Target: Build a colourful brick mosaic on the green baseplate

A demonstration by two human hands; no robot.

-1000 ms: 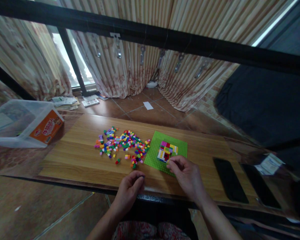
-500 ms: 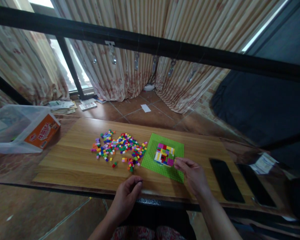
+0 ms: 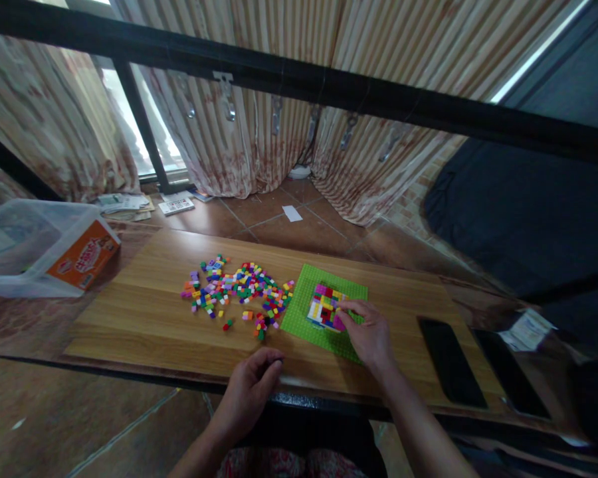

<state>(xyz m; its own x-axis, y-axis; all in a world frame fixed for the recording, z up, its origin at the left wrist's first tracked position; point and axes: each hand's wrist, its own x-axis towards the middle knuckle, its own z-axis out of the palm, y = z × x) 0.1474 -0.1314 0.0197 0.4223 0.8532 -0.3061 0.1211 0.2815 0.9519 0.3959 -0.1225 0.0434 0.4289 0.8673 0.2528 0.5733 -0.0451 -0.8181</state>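
Observation:
A square built of colourful toy bricks point(image 3: 321, 309) stands on a green studded baseplate point(image 3: 299, 312). My right hand point(image 3: 369, 332) reaches over the plate's right side, its thumb and fingers pinched at the square's right edge on a small toy brick mostly hidden by the fingertips. Below the plate's left corner, at the table's front edge, rests my left hand point(image 3: 254, 378). Its fingers are curled, with the thumb against the index finger; a tiny dark spot shows at the tips, too small to name. Loose toy bricks point(image 3: 246, 282) lie scattered left of the plate.
The wooden table point(image 3: 129, 318) carries two dark flat phone-like slabs, one point(image 3: 451, 362) nearer the plate and another point(image 3: 511, 372) farther right. At the far left stands a clear plastic bin point(image 3: 24, 265) with an orange label. A black bar point(image 3: 299, 76) crosses beyond the table.
My right hand has moved left and slightly up, from beside the brick square onto its right edge. My left hand has stayed almost in place. The view has shifted slightly.

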